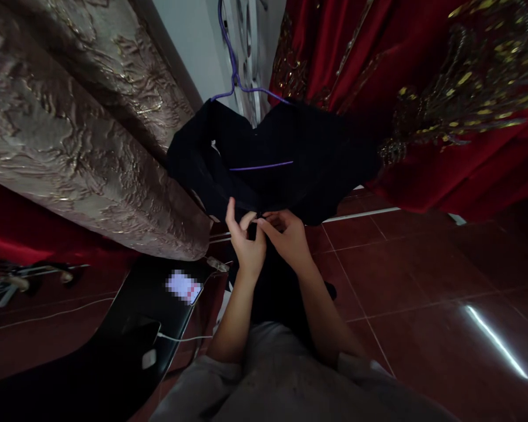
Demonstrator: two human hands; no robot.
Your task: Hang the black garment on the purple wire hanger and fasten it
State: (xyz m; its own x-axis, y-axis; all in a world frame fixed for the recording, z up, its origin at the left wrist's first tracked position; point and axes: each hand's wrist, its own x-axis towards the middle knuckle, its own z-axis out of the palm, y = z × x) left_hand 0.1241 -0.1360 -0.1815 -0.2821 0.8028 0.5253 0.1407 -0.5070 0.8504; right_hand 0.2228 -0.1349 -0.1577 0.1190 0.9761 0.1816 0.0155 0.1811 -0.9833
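A dark navy or black garment (317, 152) hangs in front of me on a purple hanger (235, 76). The hanger's lower bar shows as a thin line through the garment's wide neck opening. At the garment's near front edge, the thumb and a finger of my left hand (249, 249) are pinched together, with another finger raised. My right hand (293, 240) grips the same edge right beside it, thumb against fingers. The fingertips of both hands almost meet at a small dark spot. Whatever fastening may be between them is too small and dark to make out.
Pinkish embossed fabric (127, 146) hangs at left, red cloth with gold sequins (462, 88) at right. A black bench (110, 357) at lower left bears a lit phone (185, 287), a dark device on a white cable (185, 338) and a small white case (149, 358). The floor has red tiles (405, 264).
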